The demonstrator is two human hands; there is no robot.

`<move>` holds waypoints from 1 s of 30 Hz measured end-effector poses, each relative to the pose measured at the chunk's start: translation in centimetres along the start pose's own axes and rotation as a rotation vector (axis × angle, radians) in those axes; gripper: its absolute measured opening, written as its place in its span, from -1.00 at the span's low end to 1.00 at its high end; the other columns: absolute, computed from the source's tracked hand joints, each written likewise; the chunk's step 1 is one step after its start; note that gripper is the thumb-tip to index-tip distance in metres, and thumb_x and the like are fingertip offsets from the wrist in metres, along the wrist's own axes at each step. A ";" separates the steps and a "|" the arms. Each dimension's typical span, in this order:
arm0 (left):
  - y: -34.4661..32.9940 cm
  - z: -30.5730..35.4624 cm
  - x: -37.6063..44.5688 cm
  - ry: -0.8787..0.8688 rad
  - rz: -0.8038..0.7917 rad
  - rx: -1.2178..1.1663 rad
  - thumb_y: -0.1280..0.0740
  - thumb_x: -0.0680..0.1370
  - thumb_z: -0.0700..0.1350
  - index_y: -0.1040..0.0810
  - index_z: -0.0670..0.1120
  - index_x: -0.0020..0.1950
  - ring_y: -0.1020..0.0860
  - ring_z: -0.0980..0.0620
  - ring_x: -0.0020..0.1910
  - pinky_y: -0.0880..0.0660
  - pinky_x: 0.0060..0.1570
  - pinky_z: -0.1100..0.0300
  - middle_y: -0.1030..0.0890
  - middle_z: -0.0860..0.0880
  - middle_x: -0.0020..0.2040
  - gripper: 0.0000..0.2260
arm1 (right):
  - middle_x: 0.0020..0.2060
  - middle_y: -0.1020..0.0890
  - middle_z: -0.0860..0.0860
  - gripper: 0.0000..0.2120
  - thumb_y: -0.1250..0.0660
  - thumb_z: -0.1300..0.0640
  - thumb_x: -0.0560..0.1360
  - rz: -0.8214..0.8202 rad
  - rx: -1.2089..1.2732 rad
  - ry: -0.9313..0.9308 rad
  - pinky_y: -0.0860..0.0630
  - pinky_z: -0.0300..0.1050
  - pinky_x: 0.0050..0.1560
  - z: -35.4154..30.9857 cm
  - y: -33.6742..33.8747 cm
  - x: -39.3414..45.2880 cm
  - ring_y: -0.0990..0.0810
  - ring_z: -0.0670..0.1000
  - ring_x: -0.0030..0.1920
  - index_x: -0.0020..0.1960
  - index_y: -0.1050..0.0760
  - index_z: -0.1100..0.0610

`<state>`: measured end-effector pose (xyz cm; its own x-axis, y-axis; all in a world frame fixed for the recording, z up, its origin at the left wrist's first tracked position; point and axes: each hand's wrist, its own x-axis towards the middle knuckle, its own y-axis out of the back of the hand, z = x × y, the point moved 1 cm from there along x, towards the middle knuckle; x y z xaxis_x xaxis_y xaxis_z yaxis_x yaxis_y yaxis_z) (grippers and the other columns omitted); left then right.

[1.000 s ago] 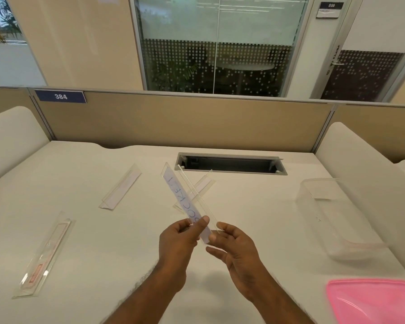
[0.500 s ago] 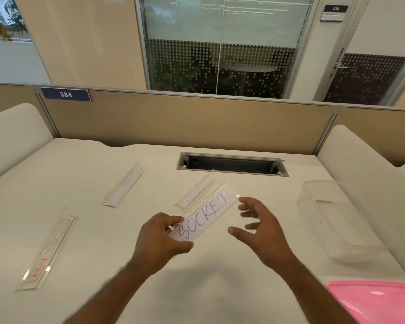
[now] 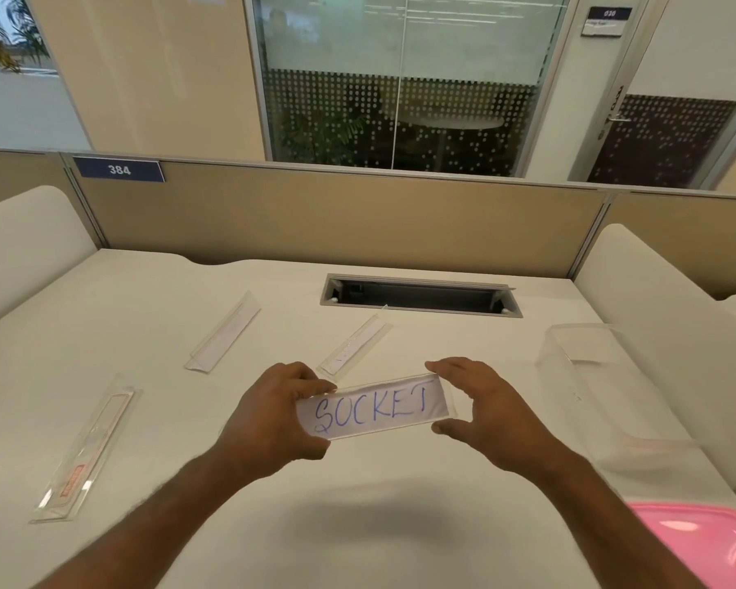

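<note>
Crosswise, the clear acrylic label holder point(image 3: 374, 408) with a white paper strip point(image 3: 436, 401) lettered SOCKET in blue hangs above the white desk point(image 3: 358, 529), long axis left to right, its left end pinched by the left hand point(image 3: 273, 418), its right end clasped by thumb and fingers of the right hand point(image 3: 485, 412).

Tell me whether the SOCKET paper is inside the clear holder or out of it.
Inside: the rim of the clear holder shows round the SOCKET paper.
</note>
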<state>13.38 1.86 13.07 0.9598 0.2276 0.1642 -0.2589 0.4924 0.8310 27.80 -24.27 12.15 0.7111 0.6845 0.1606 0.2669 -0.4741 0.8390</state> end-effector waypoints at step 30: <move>2.2 1.7 -0.8 -0.247 0.157 -0.186 -0.64 0.20 -0.05 -0.58 0.11 0.19 -0.47 0.22 0.19 -0.31 0.04 0.55 -0.54 0.29 0.15 -0.42 | 0.12 -0.60 -0.23 -0.39 -0.63 0.14 0.22 0.205 0.346 0.086 -0.51 -0.27 0.06 0.1 5.4 -4.2 -0.56 -0.08 0.11 0.22 -0.53 -0.08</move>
<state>12.22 1.35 15.69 0.8981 0.1137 0.4249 -0.3989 0.6173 0.6781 26.33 -29.74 15.94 0.7190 0.5936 0.3615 0.3387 -0.7534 0.5636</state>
